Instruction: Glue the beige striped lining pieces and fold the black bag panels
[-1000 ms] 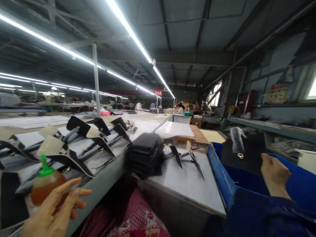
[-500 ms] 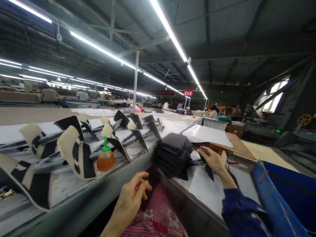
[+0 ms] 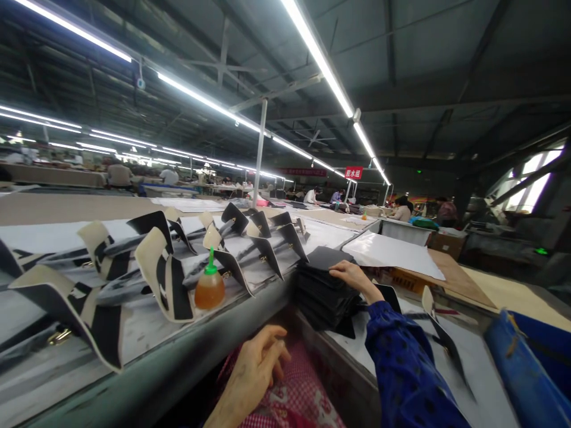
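My right hand (image 3: 353, 278) reaches over the right edge of a stack of black flat pieces (image 3: 328, 291), its fingertips at the top layers. The fingers extend leftward, and nothing lifted shows in them. My left hand (image 3: 263, 356) hangs in front of the table edge, above a red checked apron (image 3: 307, 380). Its fingers are loosely bent and slightly apart, with nothing visible in them. A squeeze bottle of amber liquid (image 3: 209, 291) with a green nozzle stands on the left table. Several curved black-and-cream pieces (image 3: 163, 276) with metal fittings lie around it.
Another curved piece (image 3: 446, 339) rests on the right table, beside a blue bin (image 3: 517, 368). White sheeting (image 3: 395, 252) and brown board (image 3: 459, 276) lie beyond the stack. A pole (image 3: 260, 154) rises behind the left table. Other people work farther back.
My right hand has moved left from a black piece on the right table to the stack. My left hand stays low and loosely bent. The view has swung slightly left.
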Motion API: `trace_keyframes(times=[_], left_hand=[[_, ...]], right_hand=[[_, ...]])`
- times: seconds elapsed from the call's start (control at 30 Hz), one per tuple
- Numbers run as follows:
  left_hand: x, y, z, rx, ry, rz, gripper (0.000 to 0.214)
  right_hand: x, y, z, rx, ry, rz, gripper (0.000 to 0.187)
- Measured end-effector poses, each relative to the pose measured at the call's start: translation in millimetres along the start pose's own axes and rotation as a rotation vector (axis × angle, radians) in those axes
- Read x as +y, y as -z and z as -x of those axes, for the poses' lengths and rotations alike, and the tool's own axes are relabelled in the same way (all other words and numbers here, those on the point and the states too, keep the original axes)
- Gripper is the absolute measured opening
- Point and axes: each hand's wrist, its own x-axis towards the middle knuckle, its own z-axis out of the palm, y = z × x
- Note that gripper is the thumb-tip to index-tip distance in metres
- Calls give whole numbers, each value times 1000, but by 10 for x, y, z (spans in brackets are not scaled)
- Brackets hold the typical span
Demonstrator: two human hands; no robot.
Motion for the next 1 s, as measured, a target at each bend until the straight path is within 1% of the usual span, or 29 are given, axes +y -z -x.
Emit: trace_keyframes(times=[0.13, 0.2, 0.33, 0.43, 0.53, 0.63, 0.7, 0.77, 0.83, 0.87, 0.9, 0.93, 0.97, 1.0], left_hand=[[-147, -88, -71, -30, 52, 66, 40], [-181, -129, -85, -46, 75, 100, 43], [-161, -195, -77, -69, 109, 143, 43], [-148, -230, -80, -81, 124, 161, 42], [-189, -259, -107, -86, 129, 177, 42], [-248, -286, -138, -96, 116, 211, 46], [-248, -299, -148, -106, 102, 244, 55], [-176, -308, -135, -113, 88, 284, 71], [-19, -312, -89, -139, 59, 360, 91], [83, -312, -53, -152, 34, 402, 98], [193, -309, -9, -172, 5, 449, 99], [302, -303, 40, -179, -24, 464, 94], [401, -294, 93, -118, -33, 411, 82], [483, -281, 147, -29, -7, 296, 67]], right_hand=[[140, 78, 101, -66, 34, -27, 29], [193, 95, 166, -89, 50, -46, 29], [217, 111, 235, -117, 52, -72, 28], [180, 113, 232, -105, 27, -78, 28], [125, 103, 224, -37, -20, -62, 29], [11, 94, 288, 96, -70, -23, 28], [-160, 73, 434, 216, -87, 6, 26], [-445, 5, 690, 335, -65, 24, 30], [-818, -128, 1031, 390, 30, 13, 37], [-1012, -213, 1213, 386, 98, -4, 36], [-1192, -301, 1390, 376, 189, -30, 33], [-1341, -387, 1548, 378, 339, -59, 30], [-1450, -465, 1679, 322, 491, -69, 26], [-1512, -532, 1773, 279, 643, -66, 25]])
